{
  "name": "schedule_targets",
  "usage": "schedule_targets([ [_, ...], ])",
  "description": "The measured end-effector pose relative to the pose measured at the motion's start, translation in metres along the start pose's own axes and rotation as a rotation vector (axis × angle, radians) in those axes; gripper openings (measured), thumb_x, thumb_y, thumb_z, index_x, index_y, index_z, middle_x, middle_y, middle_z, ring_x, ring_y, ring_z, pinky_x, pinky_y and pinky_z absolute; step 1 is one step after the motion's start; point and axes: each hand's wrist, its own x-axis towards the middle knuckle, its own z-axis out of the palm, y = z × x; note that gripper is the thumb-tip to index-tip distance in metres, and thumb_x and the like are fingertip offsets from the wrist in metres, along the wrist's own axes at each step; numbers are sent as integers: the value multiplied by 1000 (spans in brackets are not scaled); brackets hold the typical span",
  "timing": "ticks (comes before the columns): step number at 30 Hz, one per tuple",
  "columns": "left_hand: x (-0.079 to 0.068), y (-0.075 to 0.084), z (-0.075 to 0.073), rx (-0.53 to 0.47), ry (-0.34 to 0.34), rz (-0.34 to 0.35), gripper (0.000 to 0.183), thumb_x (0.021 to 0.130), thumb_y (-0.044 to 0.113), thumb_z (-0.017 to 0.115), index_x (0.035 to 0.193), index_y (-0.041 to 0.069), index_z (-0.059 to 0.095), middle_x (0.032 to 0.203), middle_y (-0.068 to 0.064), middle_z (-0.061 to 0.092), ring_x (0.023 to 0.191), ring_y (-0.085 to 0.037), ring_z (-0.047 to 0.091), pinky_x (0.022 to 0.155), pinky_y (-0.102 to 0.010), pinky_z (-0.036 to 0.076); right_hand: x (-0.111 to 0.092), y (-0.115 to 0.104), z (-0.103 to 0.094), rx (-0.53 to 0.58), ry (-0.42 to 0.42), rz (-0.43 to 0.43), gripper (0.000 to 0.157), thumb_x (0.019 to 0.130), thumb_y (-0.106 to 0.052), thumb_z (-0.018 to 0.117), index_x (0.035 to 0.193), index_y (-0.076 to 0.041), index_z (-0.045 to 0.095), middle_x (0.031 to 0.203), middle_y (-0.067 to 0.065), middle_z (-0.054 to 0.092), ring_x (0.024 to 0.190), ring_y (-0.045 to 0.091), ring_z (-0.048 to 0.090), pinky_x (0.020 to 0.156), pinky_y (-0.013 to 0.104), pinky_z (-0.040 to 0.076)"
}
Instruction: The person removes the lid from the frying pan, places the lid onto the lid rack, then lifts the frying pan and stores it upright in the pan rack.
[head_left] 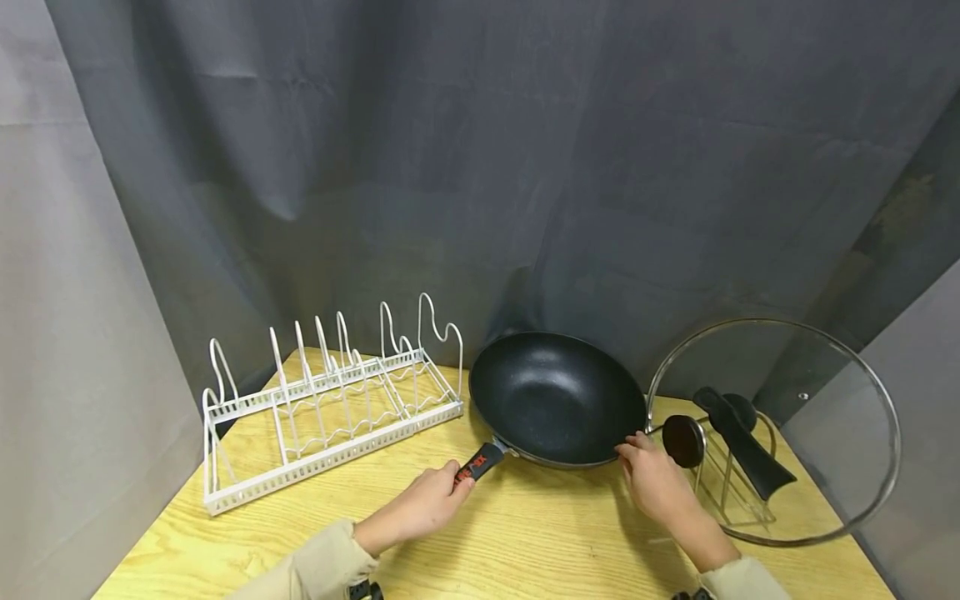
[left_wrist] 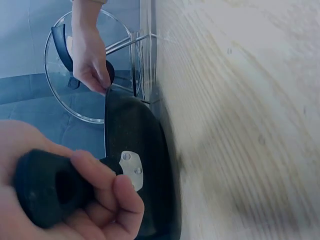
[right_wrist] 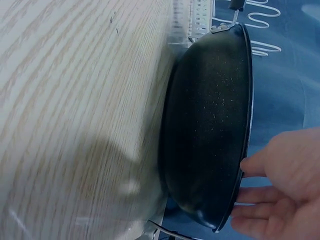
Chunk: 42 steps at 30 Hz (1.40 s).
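A black wok sits at the back of the wooden table, its dark inside facing up. My left hand grips its handle, which points toward me; in the left wrist view the fingers wrap round the handle's end. On the opposite side, my right hand holds the wok's near right rim. Close up in the right wrist view, the thumb lies at the rim and the other fingers are partly hidden behind it.
To the left stands a white wire rack with upright dividers. At the right, a glass lid with a metal rim leans upright in a wire stand, close beside the right hand. A grey curtain hangs behind the table.
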Motion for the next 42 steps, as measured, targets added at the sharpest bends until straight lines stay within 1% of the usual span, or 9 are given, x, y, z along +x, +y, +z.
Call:
schedule_targets([
  [6,-1,5,5,-57,-15,-25,27,100,30,45,90,6,50,57,3,42,41,-7,34,36,-20,27,3,3,-3,-5,-37,14,10,85,0,65,95,1,68,107,22,62,97,42,61,64,53,50],
  [8,-1,6,7,-71,-17,-29,27,100,31,45,89,7,50,58,3,42,42,-7,35,37,-20,28,4,5,-3,-4,-53,17,11,85,0,64,96,2,67,107,23,61,95,43,61,63,53,50],
  [11,-1,8,11,-111,-39,-36,26,100,30,46,90,6,49,58,3,43,42,-8,36,37,-21,28,5,7,-2,-5,-63,17,11,86,1,62,96,2,66,108,24,60,92,44,62,61,53,50],
  [15,-3,11,16,-146,-45,-38,25,100,28,46,91,5,49,58,2,42,42,-8,36,37,-21,28,6,9,0,-23,-63,10,12,85,2,61,96,3,65,108,24,59,88,44,62,58,52,50],
  [21,-8,18,22,-149,-17,-38,25,99,29,48,89,7,49,58,4,41,43,-8,36,39,-22,29,8,11,-1,-45,-86,8,13,85,3,59,97,5,64,111,26,58,96,45,60,63,53,51],
  [26,-11,22,26,-175,-26,-47,27,98,33,50,90,7,49,57,4,40,43,-8,36,40,-22,30,11,11,-1,-54,-123,14,15,86,4,57,99,7,63,113,28,57,96,46,60,64,52,51],
  [33,-13,26,29,-186,-29,-9,26,97,32,52,91,7,48,59,4,41,46,-8,38,42,-22,34,16,12,-3,-71,-144,15,19,84,5,56,101,10,63,115,30,56,95,46,60,67,53,51],
  [37,-13,27,32,-216,-29,-6,25,97,31,51,93,6,49,60,4,41,47,-8,38,43,-21,33,18,14,-2,-78,-147,5,20,82,6,57,101,10,63,115,30,57,90,46,61,67,52,51],
  [42,-13,27,38,-291,-58,-23,25,98,30,51,97,5,49,62,2,41,48,-9,36,43,-22,32,19,15,-1,-72,-162,12,22,81,7,54,101,11,62,115,31,56,94,47,60,68,52,51],
])
